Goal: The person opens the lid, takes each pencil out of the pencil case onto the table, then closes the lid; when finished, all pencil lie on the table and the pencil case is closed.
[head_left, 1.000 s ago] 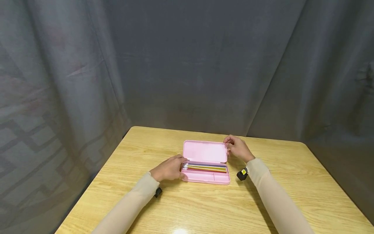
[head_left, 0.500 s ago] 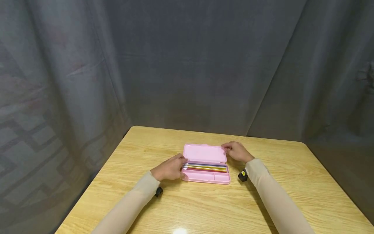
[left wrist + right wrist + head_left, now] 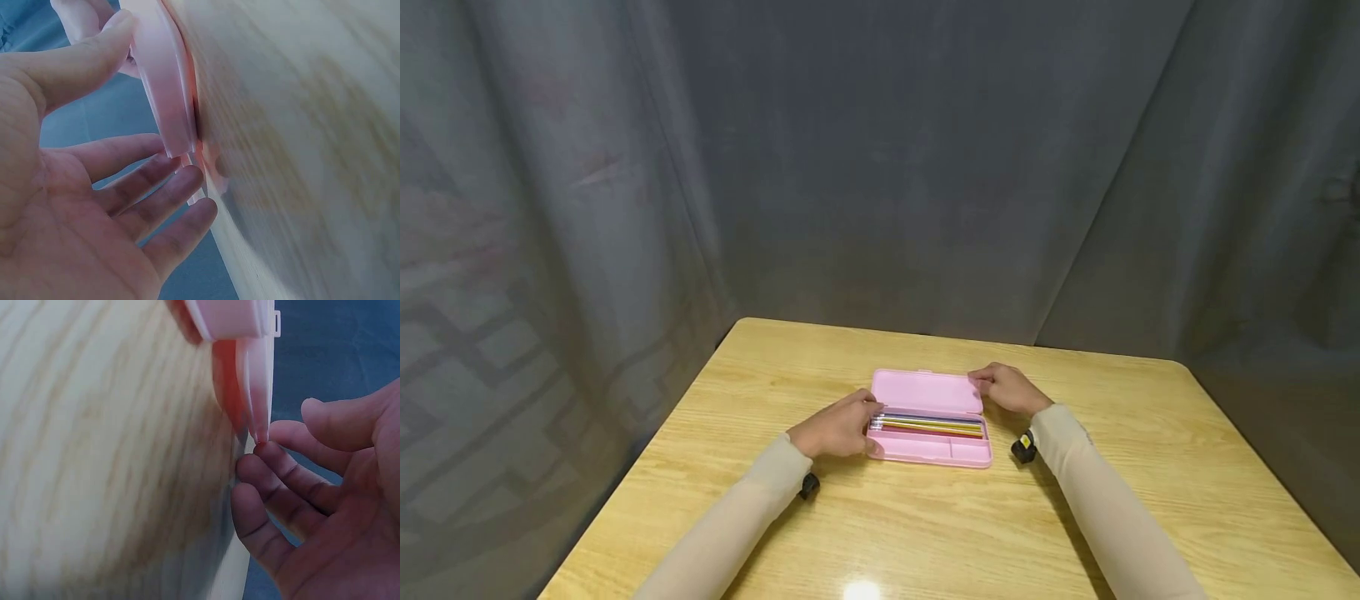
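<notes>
A pink pencil case [image 3: 917, 457] lies on the table with its lid [image 3: 925, 390] folded back, away from the person. Several pencils [image 3: 932, 425] lie side by side in its long rear compartment; two front compartments show a bare pink floor. My left hand [image 3: 838, 425] holds the case's left end, thumb at the front corner and fingers toward the hinge side. In the left wrist view the thumb [image 3: 94, 62] rests against the pink wall. My right hand [image 3: 1011, 388] touches the lid's right edge with its fingertips [image 3: 265, 450], while its thumb stands apart from the lid.
The light wood table [image 3: 880, 517] extends around the case on every side. Behind it hangs a dark grey curtain [image 3: 880, 167], and more curtain hangs at left and right. A small black camera [image 3: 1023, 447] sits under the right wrist.
The lid has tilted farther back and lower, with my right hand moving down beside it. My left hand stays at the case's left end. The last half second shows little change.
</notes>
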Motion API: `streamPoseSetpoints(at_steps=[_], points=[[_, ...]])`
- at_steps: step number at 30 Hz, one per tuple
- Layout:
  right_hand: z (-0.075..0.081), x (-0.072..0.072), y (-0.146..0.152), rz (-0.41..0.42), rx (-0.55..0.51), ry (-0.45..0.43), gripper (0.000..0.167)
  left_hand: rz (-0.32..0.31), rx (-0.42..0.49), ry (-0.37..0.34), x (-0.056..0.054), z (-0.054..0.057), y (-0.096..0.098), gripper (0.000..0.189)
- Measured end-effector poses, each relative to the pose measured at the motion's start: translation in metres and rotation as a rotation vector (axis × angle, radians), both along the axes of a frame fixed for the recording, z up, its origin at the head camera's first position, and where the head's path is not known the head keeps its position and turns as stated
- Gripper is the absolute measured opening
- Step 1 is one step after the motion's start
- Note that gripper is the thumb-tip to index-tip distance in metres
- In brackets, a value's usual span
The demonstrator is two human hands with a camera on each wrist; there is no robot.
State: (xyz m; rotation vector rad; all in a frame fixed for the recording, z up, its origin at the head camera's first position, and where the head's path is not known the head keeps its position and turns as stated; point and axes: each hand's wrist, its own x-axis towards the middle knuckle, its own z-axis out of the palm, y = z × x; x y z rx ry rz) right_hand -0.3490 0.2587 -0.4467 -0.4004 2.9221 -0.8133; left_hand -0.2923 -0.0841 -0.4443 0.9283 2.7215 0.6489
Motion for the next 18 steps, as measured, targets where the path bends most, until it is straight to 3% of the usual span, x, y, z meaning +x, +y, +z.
streamPoseSetpoints(at_steps=[6,14,18], points=[[0.0,0.006,0.0,0.005,0.005,0.039,0.041,-0.01,0.006,-0.015,0.0,-0.002,0.0,0.079],[0.011,0.029,-0.009,-0.101,-0.068,0.386,0.032,-0.025,0.028,-0.019,-0.002,-0.004,-0.005,0.076],[0.024,0.045,-0.023,-0.09,-0.141,0.458,0.026,-0.028,0.033,-0.018,-0.002,-0.004,-0.007,0.077]])
